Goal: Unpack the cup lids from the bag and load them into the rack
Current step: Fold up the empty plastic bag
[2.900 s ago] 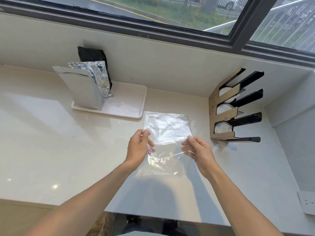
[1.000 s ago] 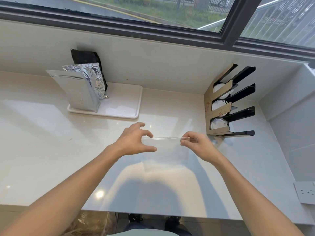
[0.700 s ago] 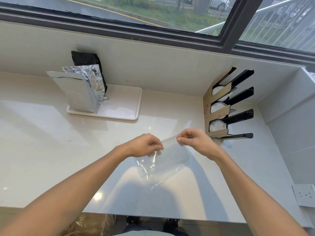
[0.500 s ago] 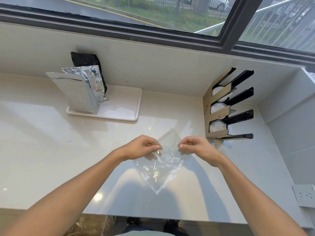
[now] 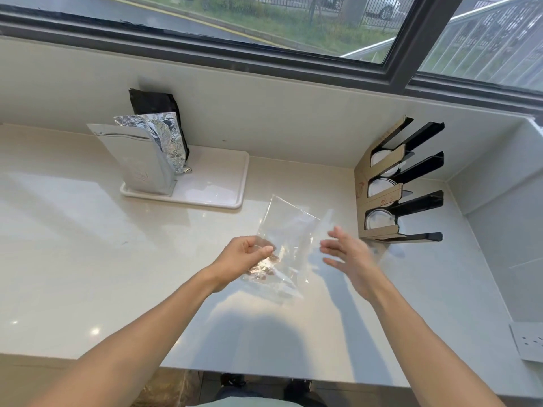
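Above counter (image 5: 88, 259) | bag (image 5: 286, 236) tilted, long axis upper-left | left hand (image 5: 245, 257) grip

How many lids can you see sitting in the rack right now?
3, one per slot of the rack: top lid, middle lid, bottom lid. Each may be a stack; the cardboard front hides the rest.

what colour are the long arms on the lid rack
Black; the rack arms jut from a brown cardboard-coloured front, clearest in the head view.
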